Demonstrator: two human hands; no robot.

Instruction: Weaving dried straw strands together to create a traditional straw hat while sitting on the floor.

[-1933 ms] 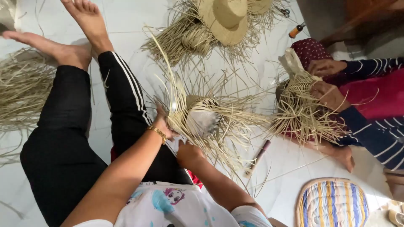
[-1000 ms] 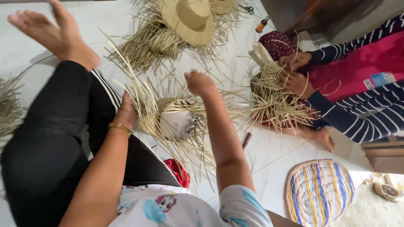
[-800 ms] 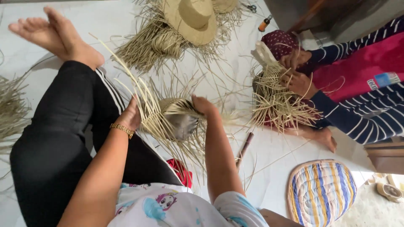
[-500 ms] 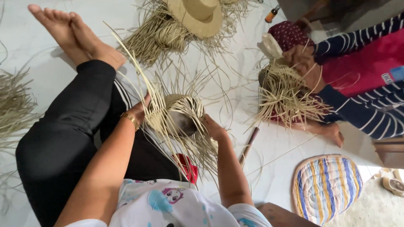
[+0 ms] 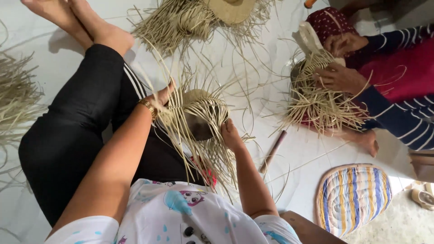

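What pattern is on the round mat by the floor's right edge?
Stripes of blue, yellow, orange and white on the mat, seen in the head view.

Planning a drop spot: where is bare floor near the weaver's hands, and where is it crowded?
Bare white floor lies between the straw pile at left and the black trouser leg. A smaller patch sits between the stick and the striped mat. It is crowded around the half-woven hat, held by left hand and right hand, and near the co-worker's straw bundle.

Home floor weaving spot: white tiles (image 5: 289,149), straw piles (image 5: 181,22) (striped cushion (image 5: 352,199)).
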